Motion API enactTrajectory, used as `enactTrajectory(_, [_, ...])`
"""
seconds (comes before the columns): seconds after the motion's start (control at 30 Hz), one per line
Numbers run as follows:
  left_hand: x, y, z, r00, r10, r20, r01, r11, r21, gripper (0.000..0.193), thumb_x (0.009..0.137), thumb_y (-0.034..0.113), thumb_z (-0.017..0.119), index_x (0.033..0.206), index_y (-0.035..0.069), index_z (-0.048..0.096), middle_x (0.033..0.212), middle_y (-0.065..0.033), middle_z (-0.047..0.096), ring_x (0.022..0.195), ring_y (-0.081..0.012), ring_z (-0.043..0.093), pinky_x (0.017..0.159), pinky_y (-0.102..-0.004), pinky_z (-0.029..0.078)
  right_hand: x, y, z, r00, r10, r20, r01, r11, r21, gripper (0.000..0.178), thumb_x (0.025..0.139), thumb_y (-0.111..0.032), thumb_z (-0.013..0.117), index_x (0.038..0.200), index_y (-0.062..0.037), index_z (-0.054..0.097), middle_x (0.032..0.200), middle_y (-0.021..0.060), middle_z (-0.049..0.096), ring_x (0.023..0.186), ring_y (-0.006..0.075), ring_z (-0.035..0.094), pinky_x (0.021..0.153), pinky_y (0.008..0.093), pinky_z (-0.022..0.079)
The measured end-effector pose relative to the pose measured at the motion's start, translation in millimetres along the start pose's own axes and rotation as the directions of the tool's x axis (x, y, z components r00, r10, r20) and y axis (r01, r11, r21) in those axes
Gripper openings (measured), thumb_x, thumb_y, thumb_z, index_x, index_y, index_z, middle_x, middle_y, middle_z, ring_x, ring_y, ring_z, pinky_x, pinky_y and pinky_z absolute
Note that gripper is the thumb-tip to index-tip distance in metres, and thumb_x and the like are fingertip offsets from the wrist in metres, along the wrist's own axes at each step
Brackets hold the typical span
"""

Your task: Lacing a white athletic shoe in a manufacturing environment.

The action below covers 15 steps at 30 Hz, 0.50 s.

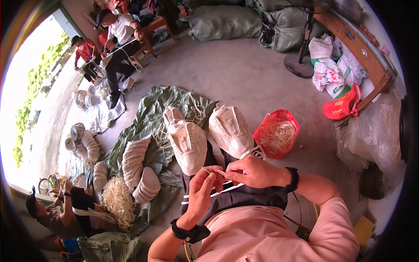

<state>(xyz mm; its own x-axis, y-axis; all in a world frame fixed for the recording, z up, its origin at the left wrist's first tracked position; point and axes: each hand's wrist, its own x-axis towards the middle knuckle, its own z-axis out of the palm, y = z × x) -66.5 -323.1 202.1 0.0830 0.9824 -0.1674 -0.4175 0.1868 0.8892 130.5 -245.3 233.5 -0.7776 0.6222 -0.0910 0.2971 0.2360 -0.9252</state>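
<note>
Left of the red bag point(277, 154), I see the left hand point(201, 188) and right hand point(252, 171), fingertips pinched on thin white lace point(221, 173) (white shoes point(188, 146) sit there too).

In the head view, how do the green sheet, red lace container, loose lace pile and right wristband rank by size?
1. Green sheet
2. Red lace container and loose lace pile: too alike to rank
3. Right wristband

Black bands point(293, 179) sit behind the left hand point(203, 188) and right hand point(249, 171). Below them: pink short-sleeved shirt point(248, 233), dark white-striped trousers point(257, 198).
</note>
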Motion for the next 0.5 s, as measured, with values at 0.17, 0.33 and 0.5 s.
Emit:
enactTrajectory(0.17, [-0.7,0.0,-6.3,1.0,0.012,-0.002,-0.012,0.997,0.079,0.029,0.105,0.017,0.048,0.124,-0.005,0.055,0.089,-0.0086,0.067,0.07,-0.0086,0.058,0.062,-0.0221,0.047,2.4,-1.2,2.9,0.999,0.006,-0.035,-0.005,1.0,0.028,0.024,0.099,-0.021,0.056,0.097,0.0007,0.067,0.076,0.0095,0.07,0.07,0.0134,0.066,0.067,0.0301,0.051])
enactTrajectory(0.33, [-3.0,1.1,-9.1,0.998,0.05,-0.048,-0.044,0.993,0.11,0.034,0.105,0.02,0.049,0.126,-0.005,0.056,0.092,-0.0098,0.07,0.069,-0.0082,0.059,0.061,-0.0218,0.047,4.0,2.1,7.3,0.997,-0.013,-0.076,0.017,0.998,0.054,0.024,0.099,-0.022,0.058,0.099,0.0006,0.068,0.08,0.0102,0.071,0.071,0.0137,0.067,0.068,0.0297,0.052])
enactTrajectory(0.5, [-4.2,1.0,-10.4,0.993,0.049,-0.105,-0.037,0.993,0.115,0.035,0.105,0.023,0.05,0.123,-0.005,0.06,0.093,-0.0113,0.07,0.067,-0.008,0.058,0.06,-0.022,0.046,6.2,2.1,8.3,0.987,-0.112,-0.119,0.108,0.993,-0.039,0.023,0.096,-0.019,0.06,0.098,0.0024,0.067,0.087,0.0139,0.07,0.076,0.0235,0.067,0.069,0.0355,0.051])
